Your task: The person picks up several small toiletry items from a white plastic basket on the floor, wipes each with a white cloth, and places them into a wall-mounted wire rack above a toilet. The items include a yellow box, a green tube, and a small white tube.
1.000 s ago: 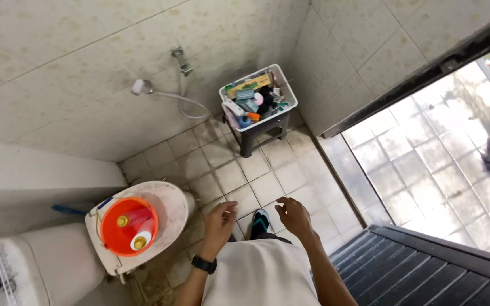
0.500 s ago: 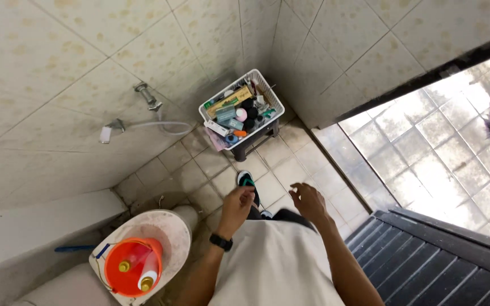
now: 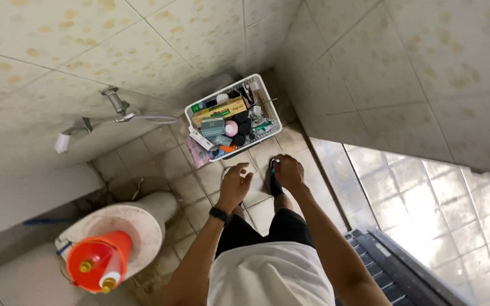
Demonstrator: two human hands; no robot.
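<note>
Both arms reach forward over the tiled bathroom floor. My left hand (image 3: 235, 184), with a black watch on its wrist, hangs just in front of a white basket (image 3: 190, 115) that is crammed with several toiletry bottles, boxes and tubes. My right hand (image 3: 286, 170) is beside it, just below the basket's front edge, above my foot in a dark sandal with teal trim (image 3: 274, 184). The fingers of both hands are loosely curled and apart, and neither holds anything.
A closed toilet lid (image 3: 143, 224) at lower left carries an orange bucket (image 3: 96, 264) with two bottles in it. A wall tap (image 3: 115, 102) with a hose and spray head (image 3: 62, 143) is on the left wall. A dark door (image 3: 404, 275) is at lower right.
I have stepped towards the basket in the corner. Both hands have moved forward and up, from near my waist to just in front of the basket. The toilet has slid to the lower left.
</note>
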